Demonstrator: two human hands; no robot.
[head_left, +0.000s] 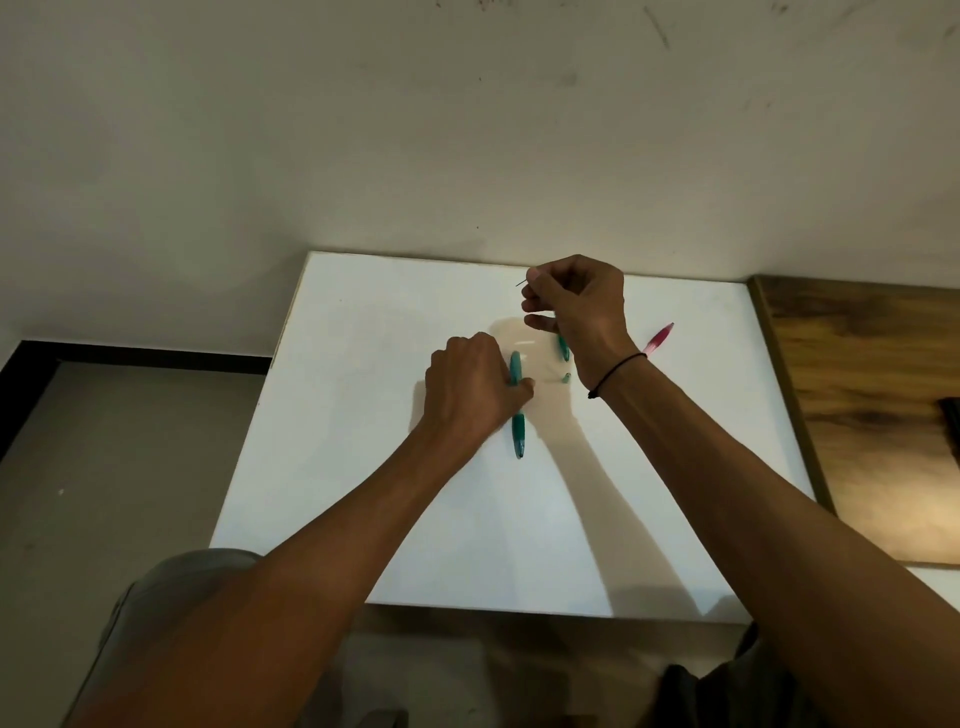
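The teal pen (518, 431) lies lengthwise, near to far, on the white tabletop (363, 415), its middle held by the left hand (467, 384). The thin dark rod (521, 283) juts from the right hand (576, 306), pinched and raised.

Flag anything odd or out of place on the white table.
Only loose parts: the left hand holds a long teal barrel, two small teal pieces lie by the right wrist, and the right hand pinches a thin rod. Nothing looks spilled.

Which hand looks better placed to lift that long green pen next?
Left, probably. The left hand holds the green pen on the table, while the right hand is raised, pinching a thin rod.
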